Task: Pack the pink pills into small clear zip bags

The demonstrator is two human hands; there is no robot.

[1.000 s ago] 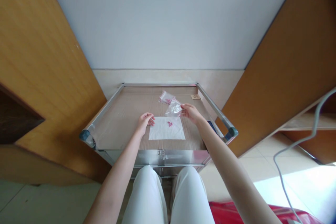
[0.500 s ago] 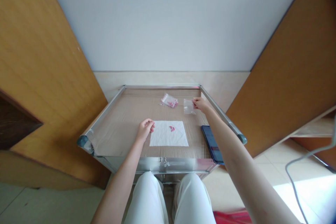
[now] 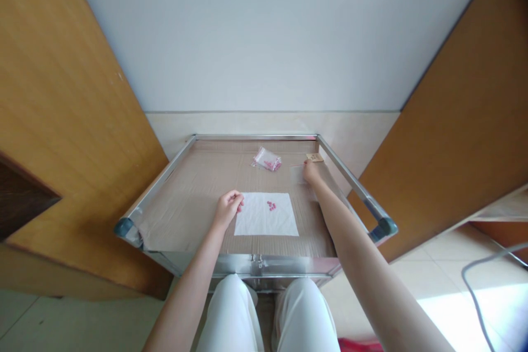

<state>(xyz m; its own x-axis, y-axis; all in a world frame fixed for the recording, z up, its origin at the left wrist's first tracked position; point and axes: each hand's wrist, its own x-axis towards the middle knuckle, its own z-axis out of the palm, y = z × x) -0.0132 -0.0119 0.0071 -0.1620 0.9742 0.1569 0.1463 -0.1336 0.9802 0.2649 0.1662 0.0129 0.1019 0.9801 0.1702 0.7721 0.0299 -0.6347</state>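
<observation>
At the desk (image 3: 177,214), left hand (image 3: 229,206) curls by white sheet (image 3: 264,225) bearing pink pieces (image 3: 273,207), right hand (image 3: 311,169) is at clear bag (image 3: 297,174) near unreadable brown card (image 3: 315,157); whether they pinch, I cannot tell

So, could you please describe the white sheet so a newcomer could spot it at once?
Find the brown tabletop with metal rails. Near its front edge, beside the left hand, lies the white sheet. Unlike the plastic bags farther back, it's opaque, bearing loose pink pieces.
</observation>
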